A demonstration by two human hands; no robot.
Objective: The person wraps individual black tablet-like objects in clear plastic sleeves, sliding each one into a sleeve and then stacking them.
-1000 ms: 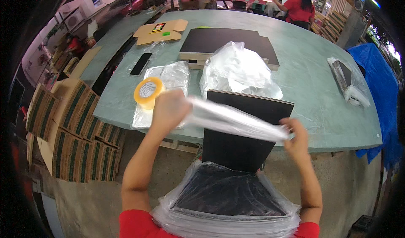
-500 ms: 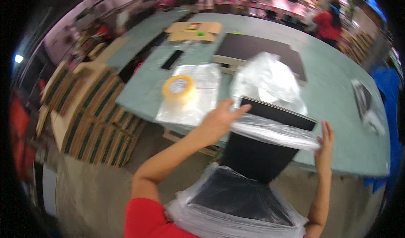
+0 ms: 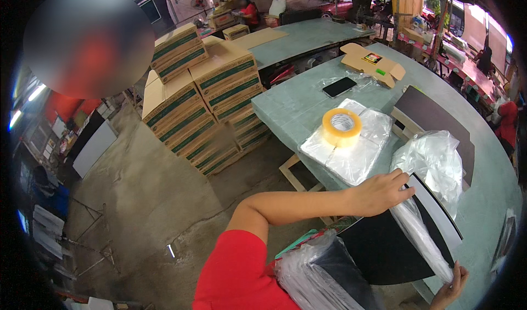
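My left hand [image 3: 383,192] is closed on one end of a bunched band of clear plastic bag [image 3: 425,237], at the near edge of the green table. At the band's other end, my right hand [image 3: 453,283] has its fingers bent against the plastic; part of that hand is cut by the view's angle. The bunched plastic runs across a flat black board [image 3: 369,250], whose far end sticks out past it and shows a pale edge. Against my body lies a stack of clear plastic bags [image 3: 318,280] with a dark surface beside it.
On the green table [image 3: 291,98] are a roll of tape [image 3: 341,124] on flat plastic bags [image 3: 368,156], a phone [image 3: 340,87], an opened cardboard box [image 3: 373,65], crumpled plastic [image 3: 431,159] and dark boards [image 3: 433,118]. Stacked cartons [image 3: 203,101] stand left. A blurred round patch covers the upper left.
The view has swung left, so the table and its contents sit further right. Both hands stay on the bunched plastic, and the black board appears turned with them in the picture.
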